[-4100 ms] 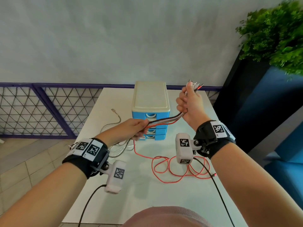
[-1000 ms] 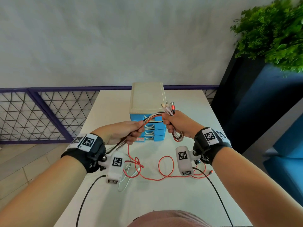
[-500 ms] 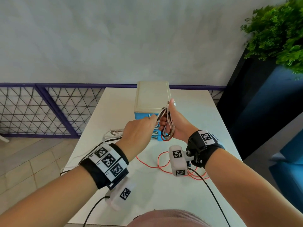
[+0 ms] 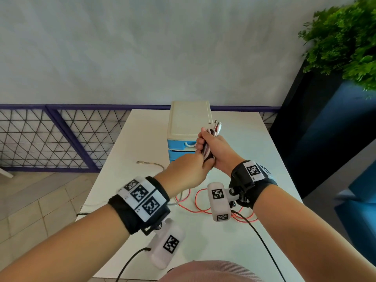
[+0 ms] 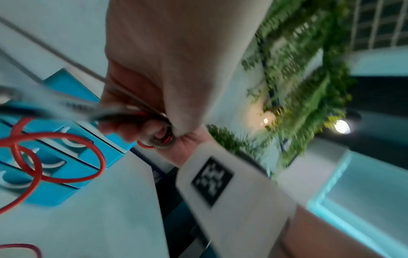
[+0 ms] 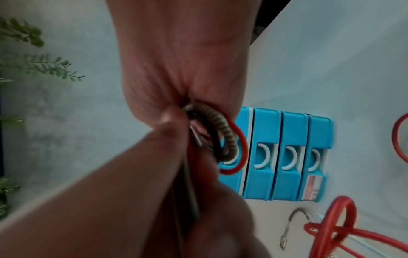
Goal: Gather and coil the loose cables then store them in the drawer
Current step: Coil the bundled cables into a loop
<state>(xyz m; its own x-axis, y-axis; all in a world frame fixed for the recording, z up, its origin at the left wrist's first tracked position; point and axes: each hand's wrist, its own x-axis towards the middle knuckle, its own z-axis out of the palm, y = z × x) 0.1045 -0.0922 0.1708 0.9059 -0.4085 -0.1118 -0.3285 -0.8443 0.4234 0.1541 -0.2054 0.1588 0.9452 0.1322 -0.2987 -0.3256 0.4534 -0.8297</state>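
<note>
A bundle of cables (image 4: pixel 208 148) stands upright in my right hand (image 4: pixel 203 143), which grips it above the table, with the plugs (image 4: pixel 216 126) sticking out on top. My left hand (image 4: pixel 204 167) sits directly under the right one and grips the trailing strands (image 5: pixel 132 112). In the right wrist view a tight loop of braided, black and red cable (image 6: pixel 223 139) bulges from the right fist. Slack red cable (image 4: pixel 200 208) lies in loops on the table. A braided cable end (image 4: pixel 142 162) lies left of the blue drawer unit (image 4: pixel 177 143), whose drawers are closed.
The white table (image 4: pixel 142 139) has its left edge beside a purple mesh railing (image 4: pixel 61 139). A dark planter with green foliage (image 4: pixel 341 41) stands to the right. The drawer unit's cream top (image 4: pixel 188 119) sits at mid-table, behind my hands.
My left hand has swung from level with the right hand down to just beneath it, bringing the cables round. The right hand has turned so that the plugs point upward.
</note>
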